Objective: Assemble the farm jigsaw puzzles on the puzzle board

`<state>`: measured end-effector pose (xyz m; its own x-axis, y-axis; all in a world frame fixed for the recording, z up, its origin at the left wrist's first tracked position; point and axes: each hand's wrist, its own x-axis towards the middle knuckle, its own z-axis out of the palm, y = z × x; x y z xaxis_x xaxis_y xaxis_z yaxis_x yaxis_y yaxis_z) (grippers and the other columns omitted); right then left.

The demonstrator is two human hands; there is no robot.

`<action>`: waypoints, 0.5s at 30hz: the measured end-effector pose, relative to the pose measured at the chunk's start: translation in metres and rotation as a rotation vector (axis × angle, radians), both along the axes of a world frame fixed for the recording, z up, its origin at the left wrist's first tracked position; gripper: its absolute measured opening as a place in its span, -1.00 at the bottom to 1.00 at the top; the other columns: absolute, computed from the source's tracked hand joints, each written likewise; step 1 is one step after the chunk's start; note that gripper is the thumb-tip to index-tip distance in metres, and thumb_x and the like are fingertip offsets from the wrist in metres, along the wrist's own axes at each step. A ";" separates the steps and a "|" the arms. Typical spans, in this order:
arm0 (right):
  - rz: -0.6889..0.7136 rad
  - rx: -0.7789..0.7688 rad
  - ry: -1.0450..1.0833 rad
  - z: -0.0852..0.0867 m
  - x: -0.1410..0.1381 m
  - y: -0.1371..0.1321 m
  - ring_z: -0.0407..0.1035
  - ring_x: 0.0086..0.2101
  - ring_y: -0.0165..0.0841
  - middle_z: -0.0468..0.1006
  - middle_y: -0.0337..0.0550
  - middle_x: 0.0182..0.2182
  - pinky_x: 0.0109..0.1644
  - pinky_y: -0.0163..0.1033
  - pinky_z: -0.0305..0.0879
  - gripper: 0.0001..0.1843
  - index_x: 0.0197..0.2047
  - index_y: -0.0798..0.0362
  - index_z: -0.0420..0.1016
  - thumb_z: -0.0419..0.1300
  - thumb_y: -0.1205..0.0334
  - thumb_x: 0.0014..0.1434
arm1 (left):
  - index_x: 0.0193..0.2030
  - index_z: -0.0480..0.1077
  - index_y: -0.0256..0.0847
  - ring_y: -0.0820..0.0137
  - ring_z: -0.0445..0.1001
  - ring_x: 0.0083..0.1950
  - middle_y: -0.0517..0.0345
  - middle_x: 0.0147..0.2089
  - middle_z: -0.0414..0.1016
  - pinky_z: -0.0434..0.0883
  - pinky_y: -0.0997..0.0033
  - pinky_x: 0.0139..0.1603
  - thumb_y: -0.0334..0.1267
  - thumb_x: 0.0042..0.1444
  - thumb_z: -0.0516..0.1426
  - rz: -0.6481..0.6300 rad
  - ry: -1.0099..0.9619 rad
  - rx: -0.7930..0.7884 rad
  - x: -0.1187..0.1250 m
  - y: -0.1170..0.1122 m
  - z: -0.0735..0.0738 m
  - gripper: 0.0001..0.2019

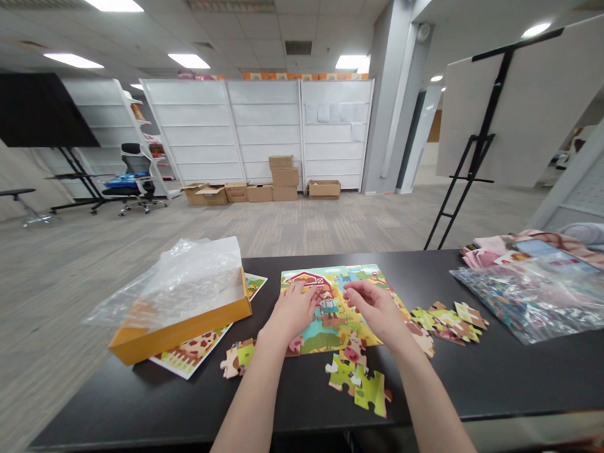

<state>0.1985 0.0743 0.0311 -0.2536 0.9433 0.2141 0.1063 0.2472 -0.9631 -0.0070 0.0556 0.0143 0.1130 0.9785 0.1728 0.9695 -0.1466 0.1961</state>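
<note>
While the left hand is laid flat on the farm-scene puzzle, its grip relaxed with fingers extended, the right hand is held at the puzzle's right part with thumb and fingers curled; whether anything is grasped there cannot be told. The puzzle is set mid-worktop, its top side near the far edge. Toward the near edge, room is narrowed by lower loose pieces, spread between the forearms. Further pieces are heaped beside the left forearm and to the right of the puzzle. Leftward movement is bounded by an orange box, draped with clear plastic and rested over a printed sheet. Rightward, a clear bag is met, with cloths piled behind it.
</note>
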 end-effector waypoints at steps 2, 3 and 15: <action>0.006 0.010 -0.013 -0.001 0.000 0.000 0.48 -0.29 -0.26 0.62 -0.11 -0.31 -0.14 -0.15 0.38 -0.69 -0.21 0.04 0.56 0.23 -0.03 0.15 | 0.23 0.40 -0.03 0.09 0.32 0.31 -0.03 0.34 0.31 0.36 0.01 0.25 -0.20 0.34 -0.05 0.006 -0.002 -0.010 0.000 -0.001 0.002 -0.61; 0.009 0.014 -0.020 -0.001 0.000 0.000 0.48 -0.28 -0.26 0.62 -0.11 -0.30 -0.14 -0.15 0.37 -0.69 -0.21 0.04 0.55 0.22 -0.03 0.15 | 0.23 0.40 0.01 0.09 0.33 0.31 0.00 0.34 0.31 0.37 0.01 0.24 -0.19 0.34 -0.04 0.013 -0.005 -0.020 0.000 -0.001 0.003 -0.61; 0.027 0.035 -0.082 0.000 -0.002 -0.001 0.49 -0.27 -0.23 0.61 -0.09 -0.30 -0.15 -0.14 0.38 -0.72 -0.23 0.05 0.53 0.21 0.02 0.15 | 0.22 0.42 0.06 0.15 0.35 0.29 0.04 0.32 0.32 0.37 0.09 0.25 -0.18 0.31 0.00 0.064 -0.054 -0.043 -0.006 0.001 0.000 -0.61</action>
<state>0.1968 0.0736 0.0309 -0.2968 0.9281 0.2246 0.1771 0.2846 -0.9421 -0.0134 0.0563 0.0146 0.0421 0.9901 0.1342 0.9646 -0.0752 0.2528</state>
